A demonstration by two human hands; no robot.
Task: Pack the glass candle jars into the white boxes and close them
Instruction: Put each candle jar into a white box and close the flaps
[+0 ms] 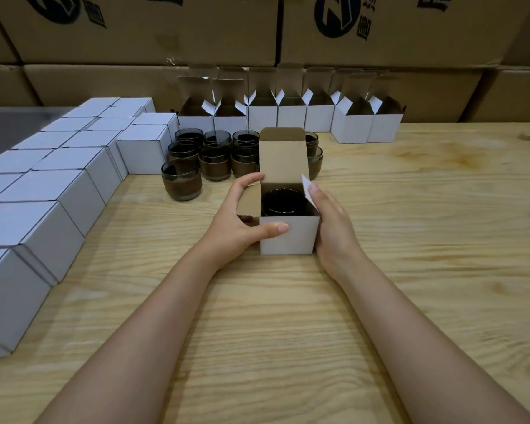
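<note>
Right, status. Far left: a block of closed white boxes [58,191], several rows deep along the bench [410,255] edge. A good chunk looks done, judging by the shut lids; contents aren't visible. Just right of them is a cluster of loose jars [214,157], dark glass with a brown band, upright and unpacked. A couple are partly hidden behind the raised lid [282,157]. Centre: the left hand [242,221] grips the open box [288,237], thumb across the front face, fingers curled round the left side by the left flap [249,203], which is splayed outward. The jar [283,203] sits upright inside, rim below the top edge. The lid stands up at the back. The right hand [331,221] lies flat against the box's right wall, fingers straight, tips touching the right flap [307,188] and pinching nothing. So this unit is loaded but not closed. My read: side flaps go in next, then the lid comes down and tucks. Behind and to the right, back-row boxes [291,117] stand with lids up against the brown cartons [166,32]; can't tell if anything is in them. Remaining: close this one, then box the loose jars. Likely past halfway.
</note>
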